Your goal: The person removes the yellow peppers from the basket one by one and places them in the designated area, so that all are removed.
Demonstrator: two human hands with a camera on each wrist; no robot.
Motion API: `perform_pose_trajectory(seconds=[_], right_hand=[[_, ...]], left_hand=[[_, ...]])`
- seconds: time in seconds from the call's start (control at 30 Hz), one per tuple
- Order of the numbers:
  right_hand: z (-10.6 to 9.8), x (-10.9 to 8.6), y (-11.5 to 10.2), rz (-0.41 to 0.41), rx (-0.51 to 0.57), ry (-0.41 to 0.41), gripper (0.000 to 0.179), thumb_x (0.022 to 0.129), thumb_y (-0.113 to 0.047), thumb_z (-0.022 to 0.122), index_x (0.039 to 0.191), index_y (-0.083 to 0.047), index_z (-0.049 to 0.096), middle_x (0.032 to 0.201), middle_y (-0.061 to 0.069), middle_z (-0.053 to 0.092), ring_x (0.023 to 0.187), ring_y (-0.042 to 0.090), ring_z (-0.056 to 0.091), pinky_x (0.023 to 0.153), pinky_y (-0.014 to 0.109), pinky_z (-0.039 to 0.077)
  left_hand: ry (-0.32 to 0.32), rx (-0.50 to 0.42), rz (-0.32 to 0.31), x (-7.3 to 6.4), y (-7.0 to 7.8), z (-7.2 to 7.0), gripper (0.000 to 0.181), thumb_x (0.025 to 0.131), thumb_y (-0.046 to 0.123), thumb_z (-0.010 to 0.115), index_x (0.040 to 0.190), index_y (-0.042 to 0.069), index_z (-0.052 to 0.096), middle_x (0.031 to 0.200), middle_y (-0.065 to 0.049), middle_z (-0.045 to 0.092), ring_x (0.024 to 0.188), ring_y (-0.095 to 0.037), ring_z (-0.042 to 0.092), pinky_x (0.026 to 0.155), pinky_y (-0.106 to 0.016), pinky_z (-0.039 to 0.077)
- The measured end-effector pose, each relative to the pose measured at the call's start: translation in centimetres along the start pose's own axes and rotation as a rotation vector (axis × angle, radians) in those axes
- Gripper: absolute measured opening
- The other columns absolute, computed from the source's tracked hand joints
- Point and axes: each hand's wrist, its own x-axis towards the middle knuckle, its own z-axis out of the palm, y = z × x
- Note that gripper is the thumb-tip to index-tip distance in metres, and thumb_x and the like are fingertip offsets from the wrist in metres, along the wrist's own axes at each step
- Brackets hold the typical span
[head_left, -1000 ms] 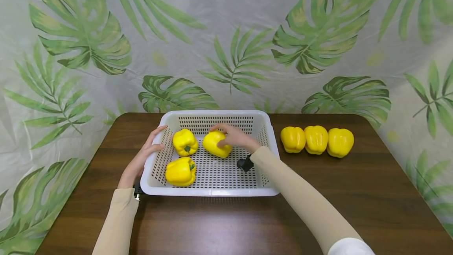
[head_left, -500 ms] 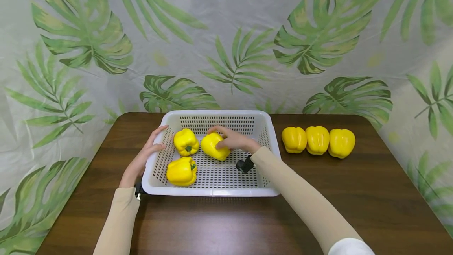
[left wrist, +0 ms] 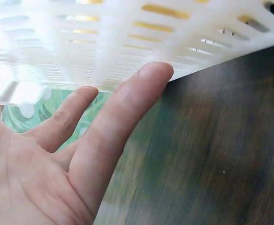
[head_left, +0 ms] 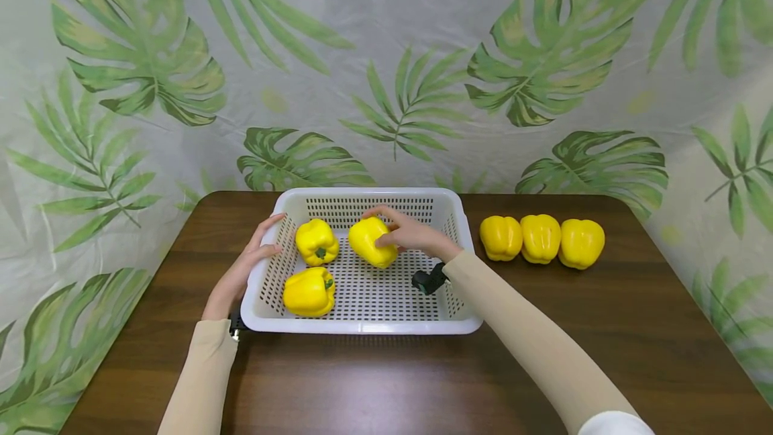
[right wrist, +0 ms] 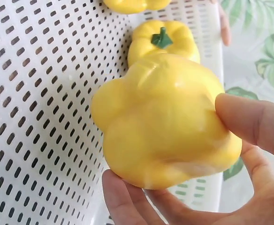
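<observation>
In the head view my right hand (head_left: 413, 232) grips a yellow bell pepper (head_left: 370, 240) inside a white perforated basket (head_left: 362, 327). The right wrist view shows the thumb on one side of this pepper (right wrist: 160, 126) and the fingers under the other, its lobed end facing the camera. Against the basket's left side rests my left hand (head_left: 241, 270); in the left wrist view its fingers (left wrist: 123, 108) lie nearly straight along the outer wall. Two more yellow bell peppers, a rear one (head_left: 317, 242) and a front one (head_left: 309, 292), lie at the basket's left, green stems showing.
Right of the basket, three yellow bell peppers stand in a touching row: left (head_left: 500, 238), middle (head_left: 540, 239) and right (head_left: 581, 244). All this is on a dark wooden table (head_left: 374, 388). A leaf-patterned cloth (head_left: 417, 12) hangs behind it.
The pepper in my right hand shifts slightly left, then back right and a little up, tilting in the grip. My left hand and the other peppers stay as they were.
</observation>
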Motion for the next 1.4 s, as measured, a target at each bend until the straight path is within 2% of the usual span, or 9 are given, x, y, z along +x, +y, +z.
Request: perform_pose_trajectory(seconds=[0.5,0.63,0.8,1.0,1.4], right_hand=[[-1.0,-1.3,0.5,-0.002,0.040,0.056,0.054,0.088,-0.015,0.064,0.138,-0.023,0.044,0.137,0.017,0.039,0.117,0.034,0.043,0.085,0.052,0.046],[-1.3,-1.8,0.4,-0.010,0.076,0.067,0.055,0.088,-0.014,0.065,0.137,-0.023,0.044,0.137,0.020,0.038,0.118,0.034,0.045,0.084,0.049,0.049],[-1.7,-2.7,0.3,-0.037,0.085,0.074,0.056,0.089,-0.014,0.065,0.139,-0.023,0.041,0.138,0.019,0.035,0.122,0.035,0.041,0.083,0.044,0.051],[-2.3,-3.7,0.6,-0.066,0.099,0.096,0.059,0.089,-0.016,0.065,0.142,-0.022,0.040,0.141,0.019,0.032,0.124,0.036,0.037,0.084,0.047,0.049],[-3.2,-6.1,0.9,-0.054,0.095,0.173,0.056,0.090,-0.022,0.066,0.140,-0.026,0.040,0.136,0.020,0.034,0.119,0.038,0.041,0.087,0.052,0.047]], left_hand=[[-0.005,-0.008,-0.001,0.0,0.0,0.0,0.061,0.099,0.014,0.037,0.152,0.031,0.012,0.155,-0.015,0.006,0.125,-0.051,0.029,0.085,-0.060,0.043],[-0.005,-0.004,-0.002,0.0,0.0,0.0,0.061,0.099,0.015,0.037,0.152,0.031,0.012,0.155,-0.015,0.006,0.125,-0.051,0.030,0.085,-0.059,0.043],[-0.004,-0.007,0.002,0.0,0.0,0.1,0.060,0.099,0.014,0.037,0.152,0.030,0.011,0.155,-0.016,0.005,0.126,-0.051,0.030,0.085,-0.059,0.043],[-0.001,-0.002,0.009,0.0,0.1,0.1,0.061,0.099,0.013,0.036,0.152,0.030,0.012,0.155,-0.016,0.005,0.126,-0.050,0.029,0.086,-0.059,0.043],[-0.003,-0.009,0.009,-0.1,0.1,0.1,0.060,0.099,0.014,0.036,0.152,0.030,0.012,0.154,-0.016,0.005,0.125,-0.051,0.030,0.084,-0.058,0.044]])
